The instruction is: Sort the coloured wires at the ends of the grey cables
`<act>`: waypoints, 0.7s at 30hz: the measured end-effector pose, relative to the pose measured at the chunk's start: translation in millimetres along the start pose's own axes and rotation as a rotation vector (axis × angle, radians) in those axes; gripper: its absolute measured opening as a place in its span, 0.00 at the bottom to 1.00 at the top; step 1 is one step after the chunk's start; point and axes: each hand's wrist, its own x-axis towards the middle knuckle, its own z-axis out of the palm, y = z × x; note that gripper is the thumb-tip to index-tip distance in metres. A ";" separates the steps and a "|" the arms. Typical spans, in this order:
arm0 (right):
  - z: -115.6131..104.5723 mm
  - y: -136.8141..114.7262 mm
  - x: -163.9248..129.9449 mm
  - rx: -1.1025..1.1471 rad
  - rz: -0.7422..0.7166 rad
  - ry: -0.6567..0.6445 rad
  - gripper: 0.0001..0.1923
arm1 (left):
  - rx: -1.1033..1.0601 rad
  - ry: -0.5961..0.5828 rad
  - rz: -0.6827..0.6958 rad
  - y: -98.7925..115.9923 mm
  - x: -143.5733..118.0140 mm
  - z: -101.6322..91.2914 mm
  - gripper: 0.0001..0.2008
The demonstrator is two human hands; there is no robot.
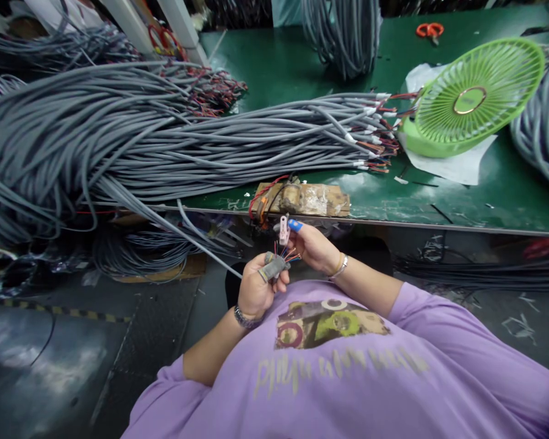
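Both hands (283, 268) hold grey cable (274, 266), wires pointing up-right.

We see a dull grey, rubbery-sheathed cable end (274, 266) in our left hand (256, 289), and thin glossy coloured wires (289, 255) at our right hand (312, 247). At twelve o'clock lies a rough, worn wooden block (320, 200) on the smooth, slightly shiny green table (485, 195). At two o'clock stands a glossy green plastic fan (473, 97) on matt white paper (462, 166). Our purple shirt (348, 390) is soft matt cloth.
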 end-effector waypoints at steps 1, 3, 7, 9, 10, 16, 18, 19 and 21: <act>-0.4 0.9 -0.4 -0.013 -0.032 0.013 0.21 | -0.008 -0.002 -0.008 0.2 -0.1 -0.1 0.12; -2.1 3.0 -0.7 -0.065 -0.135 0.063 0.21 | -0.025 -0.003 -0.021 0.3 0.1 -0.1 0.11; -4.9 6.6 2.4 -0.114 -0.212 0.101 0.24 | -0.042 -0.003 -0.032 -0.1 1.1 0.6 0.11; -4.0 6.7 5.2 -0.053 -0.105 0.030 0.26 | -0.043 -0.005 -0.037 0.2 1.0 1.8 0.11; -3.0 6.4 6.7 -0.011 -0.046 -0.001 0.26 | -0.042 -0.004 -0.041 0.5 0.9 2.5 0.11; 3.2 3.7 11.5 0.165 0.045 0.035 0.22 | -0.018 -0.006 -0.069 0.6 1.4 5.4 0.11; 3.7 3.8 11.5 0.179 0.044 0.044 0.21 | -0.015 -0.007 -0.078 -0.5 2.4 5.7 0.11; 3.7 4.0 11.3 0.184 0.044 0.042 0.21 | -0.016 -0.007 -0.080 -1.1 2.9 5.7 0.11; 3.5 4.6 10.7 0.191 0.054 0.022 0.21 | -0.021 -0.007 -0.079 -2.0 3.5 5.6 0.11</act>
